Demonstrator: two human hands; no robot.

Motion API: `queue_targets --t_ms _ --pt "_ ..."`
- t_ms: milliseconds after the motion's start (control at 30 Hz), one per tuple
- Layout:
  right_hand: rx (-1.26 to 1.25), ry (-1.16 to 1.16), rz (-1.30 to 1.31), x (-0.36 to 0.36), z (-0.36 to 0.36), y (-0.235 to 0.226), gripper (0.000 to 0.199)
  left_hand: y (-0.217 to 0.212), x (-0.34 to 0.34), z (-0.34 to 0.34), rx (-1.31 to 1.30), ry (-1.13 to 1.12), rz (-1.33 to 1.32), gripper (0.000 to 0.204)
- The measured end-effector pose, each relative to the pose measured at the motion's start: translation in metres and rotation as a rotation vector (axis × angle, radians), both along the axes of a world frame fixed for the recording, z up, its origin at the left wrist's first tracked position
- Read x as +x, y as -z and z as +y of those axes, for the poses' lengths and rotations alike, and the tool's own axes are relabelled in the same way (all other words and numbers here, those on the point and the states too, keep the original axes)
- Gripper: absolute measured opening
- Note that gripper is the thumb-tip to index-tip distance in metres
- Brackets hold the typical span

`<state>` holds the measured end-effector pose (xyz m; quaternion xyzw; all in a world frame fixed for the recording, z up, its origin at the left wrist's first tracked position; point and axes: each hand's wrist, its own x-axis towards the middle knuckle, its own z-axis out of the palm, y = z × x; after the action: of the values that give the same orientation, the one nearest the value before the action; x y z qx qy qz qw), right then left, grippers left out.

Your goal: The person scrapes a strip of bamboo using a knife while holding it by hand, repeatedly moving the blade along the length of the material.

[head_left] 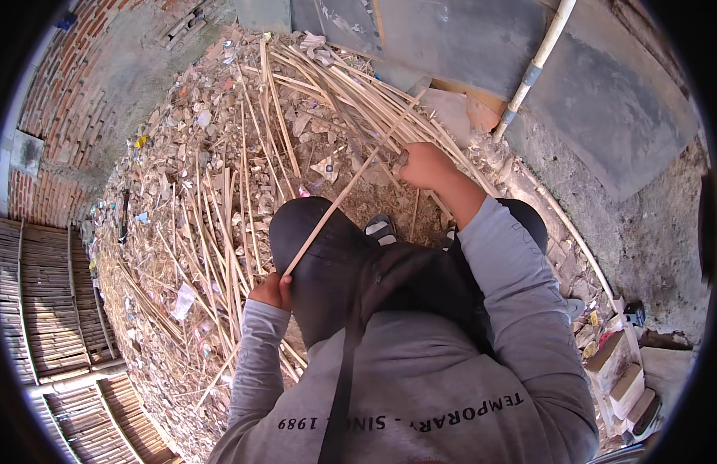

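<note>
A long, thin bamboo strip (335,207) slants across my lap, from beside my left knee up to the far right. Its near end is in my left hand (272,291), fingers closed around it. Farther out, my right hand (426,166) is a fist beside the strip's upper part. A small dark piece shows at its fingers, possibly the end of a tool; I cannot make out its kind. Past my right hand lies a bundle of pale bamboo strips (350,85) on the ground. More loose strips (228,232) lie to the left of my left knee.
Rubble and litter (165,185) cover the ground. A brick wall (64,100) stands at the left, with a bamboo slat panel (45,294) below it. Grey boards (466,39) and a pale pole (536,69) lean at the far right. Blocks (627,387) lie at the near right.
</note>
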<state>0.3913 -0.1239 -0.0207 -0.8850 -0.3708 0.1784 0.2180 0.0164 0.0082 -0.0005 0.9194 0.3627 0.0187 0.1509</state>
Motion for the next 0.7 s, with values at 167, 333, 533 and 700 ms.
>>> queue_targets --t_ms 167,333,533,700 --pt "-0.094 -0.17 -0.049 -0.023 0.006 -0.013 0.029 -0.008 -0.002 -0.002 -0.013 -0.011 0.039 0.038" --pt "-0.045 -0.066 0.014 -0.012 0.005 -0.01 0.03 0.009 -0.008 0.001 -0.022 0.014 0.002 0.039" --pt "-0.032 -0.105 0.01 -0.01 0.005 -0.006 0.03 -0.008 -0.004 0.003 -0.029 0.031 0.012 0.041" --pt "-0.09 -0.239 0.012 -0.038 0.006 -0.02 0.032 0.002 0.0 -0.001 -0.04 -0.003 -0.015 0.041"
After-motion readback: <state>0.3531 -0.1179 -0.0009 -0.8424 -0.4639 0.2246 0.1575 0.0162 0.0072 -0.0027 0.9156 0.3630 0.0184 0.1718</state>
